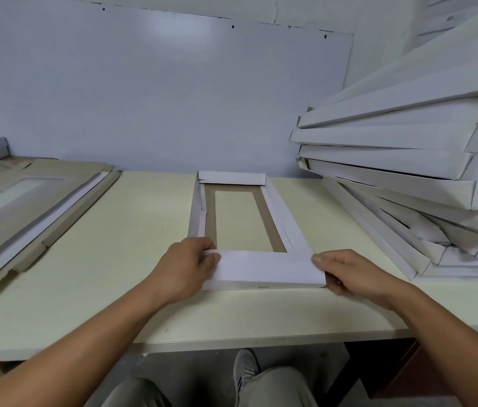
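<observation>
Grip holding: left hand [186,267] and right hand [349,273] seem to pinch opposite ends of the paper flap [264,268], lying crosswise between them at lower centre.

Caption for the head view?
Left hand and right hand grip the paper-wrapped near edge of a frame on the table.

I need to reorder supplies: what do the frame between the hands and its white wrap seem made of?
The frame looks like brown fibreboard or thick card, matt and bare: flat tan face, no grain visible. The wrap looks like thin matt white paper: it folds in sharp creases, with overlapping flaps at corners.
</observation>
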Motion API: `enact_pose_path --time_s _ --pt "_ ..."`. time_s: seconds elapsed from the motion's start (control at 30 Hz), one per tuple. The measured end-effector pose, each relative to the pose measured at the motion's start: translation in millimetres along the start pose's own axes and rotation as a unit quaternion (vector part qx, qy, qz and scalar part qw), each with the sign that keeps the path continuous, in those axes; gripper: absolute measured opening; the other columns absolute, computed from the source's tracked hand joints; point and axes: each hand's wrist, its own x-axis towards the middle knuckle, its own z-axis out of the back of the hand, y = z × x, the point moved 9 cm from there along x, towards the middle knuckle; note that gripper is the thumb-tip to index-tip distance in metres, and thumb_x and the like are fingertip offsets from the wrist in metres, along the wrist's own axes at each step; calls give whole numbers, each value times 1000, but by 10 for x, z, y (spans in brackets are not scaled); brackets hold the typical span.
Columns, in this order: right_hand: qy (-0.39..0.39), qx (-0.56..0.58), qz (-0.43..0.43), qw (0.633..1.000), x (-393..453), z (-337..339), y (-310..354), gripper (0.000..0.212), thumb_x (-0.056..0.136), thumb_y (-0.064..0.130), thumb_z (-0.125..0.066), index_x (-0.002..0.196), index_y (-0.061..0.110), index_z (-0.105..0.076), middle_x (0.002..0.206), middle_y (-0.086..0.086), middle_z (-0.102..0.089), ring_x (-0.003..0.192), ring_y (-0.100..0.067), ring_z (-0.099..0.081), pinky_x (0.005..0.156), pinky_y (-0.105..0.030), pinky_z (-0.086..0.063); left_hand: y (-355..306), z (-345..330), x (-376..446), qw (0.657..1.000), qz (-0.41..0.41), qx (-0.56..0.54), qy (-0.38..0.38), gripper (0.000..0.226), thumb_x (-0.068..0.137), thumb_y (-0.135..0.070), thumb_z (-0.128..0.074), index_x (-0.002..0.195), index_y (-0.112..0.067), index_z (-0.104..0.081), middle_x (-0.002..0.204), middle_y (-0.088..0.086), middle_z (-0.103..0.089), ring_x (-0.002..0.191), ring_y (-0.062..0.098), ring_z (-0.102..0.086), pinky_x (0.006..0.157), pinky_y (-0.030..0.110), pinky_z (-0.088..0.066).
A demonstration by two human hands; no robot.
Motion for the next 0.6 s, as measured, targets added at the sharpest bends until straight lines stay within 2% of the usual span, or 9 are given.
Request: enact_pose_path --time_s 0.07,0.17,0.33,0.47,0.53,0.6 --pt "0 -9 12 1000 -1 7 4 35 98 36 -61 71 14 -58 60 7 -54 53 -9 -44 51 -16 -35 32 -10 13 999 17 -31 3 34 97 -22 -56 64 -22 -49 55 -9 -44 54 10 -40 55 27 -32" --pt "3 -8 44 999 -9 -10 43 4 88 22 -76 86 18 -75 73 14 -66 66 -1 -59 61 -11 -42 67 -55 15 994 31 -98 37 32 97 -23 -60 66 -16 -54 53 -12 -42 51 9 -36 53 24 -29" --pt "-12 49 36 998 16 -65 20 17 91 14 -72 77 21 -78 71 13 -67 63 -1 -58 59 -9 -41 40 -99 19 978 23 -188 92 28 96 -23 -62 71 -13 -62 66 -6 -49 61 11 -40 58 23 -31" --pt "-38 70 -20 997 48 -80 -43 11 91 21 -72 88 15 -80 81 6 -76 67 -4 -66 61 -12 -45 37 -140 33 965 31 -234 115 21 92 -18 -68 72 -18 -68 70 -6 -61 65 10 -53 62 19 -40" --pt "-54 67 -38 996 61 -83 -59 17 91 26 -72 84 12 -79 83 2 -77 69 -8 -67 65 -18 -46 46 -147 49 969 35 -217 114 17 91 -15 -69 74 -18 -68 69 -7 -63 64 9 -54 62 20 -41" --pt "-67 56 -48 995 63 -84 -67 31 91 35 -71 71 11 -74 75 3 -72 62 -11 -61 63 -22 -43 60 -153 72 978 38 -175 110 19 92 -15 -67 73 -17 -64 59 -13 -57 55 5 -47 57 19 -37"
